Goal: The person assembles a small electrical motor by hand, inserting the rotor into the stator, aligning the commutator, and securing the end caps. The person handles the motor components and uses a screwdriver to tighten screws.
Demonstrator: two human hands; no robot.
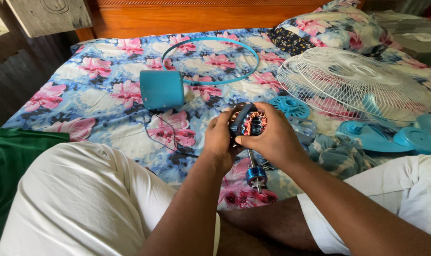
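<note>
Both hands hold a fan motor (247, 122) with copper windings and a dark frame, above the bed. My left hand (219, 138) grips its left side. My right hand (268, 135) wraps over its right side, thumb on the front. A metal shaft with a blue rotor piece (256, 174) hangs below the motor. A thin black wire (161, 130) trails from it across the sheet.
A floral bedsheet (101, 90) covers the bed. On it lie a blue motor cover (162, 89), a blue ring (210, 59), a white wire fan guard (353, 83), blue fan blades (391, 137), a blue round part (290, 106), and a crumpled cloth (339, 154).
</note>
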